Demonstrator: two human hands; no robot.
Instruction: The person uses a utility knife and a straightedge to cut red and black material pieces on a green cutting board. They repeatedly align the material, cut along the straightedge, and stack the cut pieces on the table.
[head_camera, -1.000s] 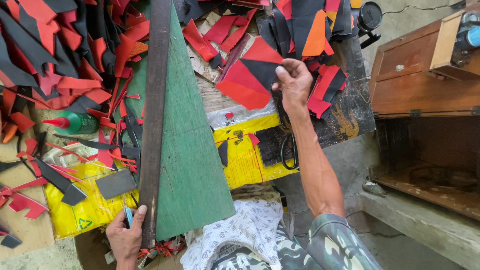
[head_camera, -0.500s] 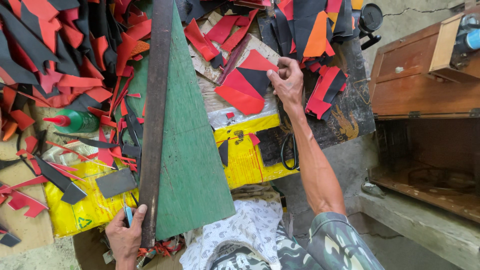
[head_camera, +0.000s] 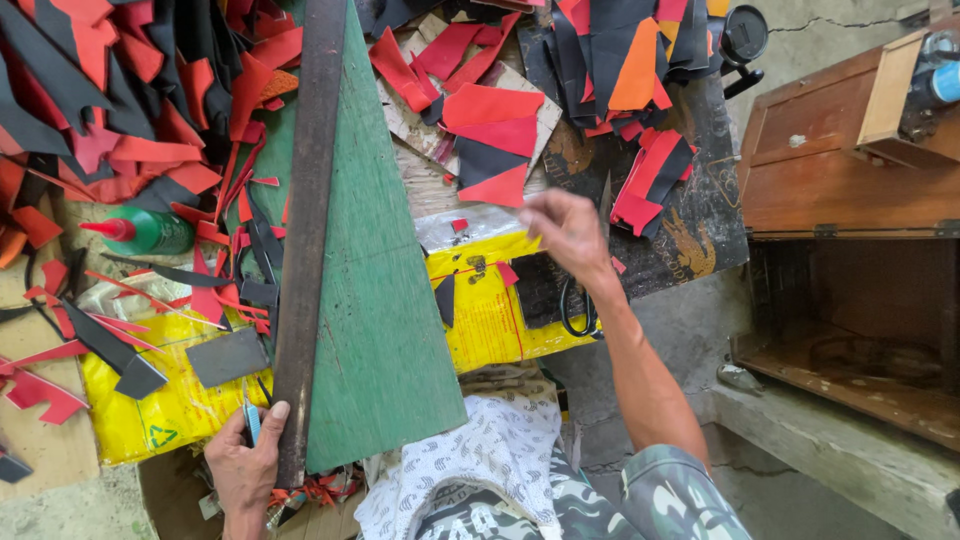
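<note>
My left hand (head_camera: 243, 467) is at the near end of a long dark metal straightedge (head_camera: 305, 210), thumb against it, and grips a small blue-handled tool (head_camera: 251, 420). The straightedge lies along the left edge of a green triangular board (head_camera: 385, 300). My right hand (head_camera: 565, 232) is blurred above the yellow sheet (head_camera: 490, 310), fingers loosely apart with nothing seen in them. Just beyond it lies a stack of red and black cut pieces (head_camera: 492, 140). Black scissors (head_camera: 578, 305) lie under my right wrist.
Red, black and orange offcuts (head_camera: 120, 110) cover the far and left worktop. A green glue bottle with a red tip (head_camera: 145, 232) lies at the left. A brown wooden cabinet (head_camera: 850, 160) stands at the right above a concrete ledge (head_camera: 830, 440).
My right hand set the red and black pieces on the pile and has drawn back toward me, empty. My left hand and the straightedge have not moved.
</note>
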